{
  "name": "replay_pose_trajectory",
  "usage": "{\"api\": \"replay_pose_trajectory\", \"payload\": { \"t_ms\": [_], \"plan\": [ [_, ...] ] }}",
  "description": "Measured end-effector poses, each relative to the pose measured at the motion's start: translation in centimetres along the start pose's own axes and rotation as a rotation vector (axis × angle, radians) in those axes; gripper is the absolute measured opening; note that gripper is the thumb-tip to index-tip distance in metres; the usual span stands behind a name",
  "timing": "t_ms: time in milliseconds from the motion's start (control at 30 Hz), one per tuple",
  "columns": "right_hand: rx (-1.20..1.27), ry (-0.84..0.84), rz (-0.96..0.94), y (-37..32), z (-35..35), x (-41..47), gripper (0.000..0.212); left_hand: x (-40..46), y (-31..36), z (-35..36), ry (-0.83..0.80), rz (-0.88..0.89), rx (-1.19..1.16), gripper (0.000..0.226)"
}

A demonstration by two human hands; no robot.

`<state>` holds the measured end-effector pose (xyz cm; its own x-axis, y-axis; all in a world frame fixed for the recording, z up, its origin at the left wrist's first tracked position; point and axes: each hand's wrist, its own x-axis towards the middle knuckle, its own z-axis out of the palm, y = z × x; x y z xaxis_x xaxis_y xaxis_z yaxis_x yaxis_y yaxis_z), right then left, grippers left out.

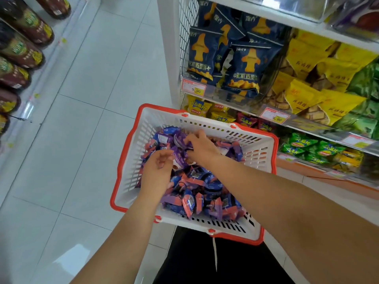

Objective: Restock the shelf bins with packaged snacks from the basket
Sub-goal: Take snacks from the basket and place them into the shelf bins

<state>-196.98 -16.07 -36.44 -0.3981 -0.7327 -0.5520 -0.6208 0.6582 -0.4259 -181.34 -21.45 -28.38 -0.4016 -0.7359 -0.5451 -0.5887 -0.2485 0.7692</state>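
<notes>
Both hands are inside the white basket (131, 160) with the red rim, which sits low in front of the person, just beside the shelf (307, 29) on the right. The basket holds a heap of small packaged snacks (205, 193) in blue, purple and pink wrappers.

The left hand (158, 171) lies on the left part of the heap. Its fingers (164, 158) are curled down among the packets, but I cannot tell if they really hold one. The right hand (200, 145) reaches to the far side of the heap. Its fingers (191, 138) are bent narrow and pinch a purple packet (180, 140) at the top of the pile.

On the shelf, a clear bin holds dark blue bags (240, 64) with a yellow figure on them. Next to it on the right are yellow bags (303, 95), then green bags (367, 83). 2 price tags (193, 88) read 9.90. The lower shelf holds yellow, red and green chip bags (301, 142). On the far left, across the white tiled floor (86, 78), stand dark bottles (26, 48) in a row.
</notes>
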Motion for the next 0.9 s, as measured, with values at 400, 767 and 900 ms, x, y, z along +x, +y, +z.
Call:
{"api": "replay_pose_trajectory", "payload": {
  "t_ms": [400,767,900],
  "plan": [
    [0.202,0.562,-0.661,0.8,-9.2,-14.3,0.016,-2.5,8.7,1.3,-0.527,-0.146,-0.249,0.039],
    [0.851,0.400,-0.006,4.1,-18.6,-19.1,0.049,-6.4,15.8,6.5,-0.382,0.290,-0.125,0.028],
    [0.891,0.401,0.034,6.3,-21.5,-20.4,0.057,-7.8,18.5,9.1,-0.378,0.407,-0.136,0.027]
  ]
}}
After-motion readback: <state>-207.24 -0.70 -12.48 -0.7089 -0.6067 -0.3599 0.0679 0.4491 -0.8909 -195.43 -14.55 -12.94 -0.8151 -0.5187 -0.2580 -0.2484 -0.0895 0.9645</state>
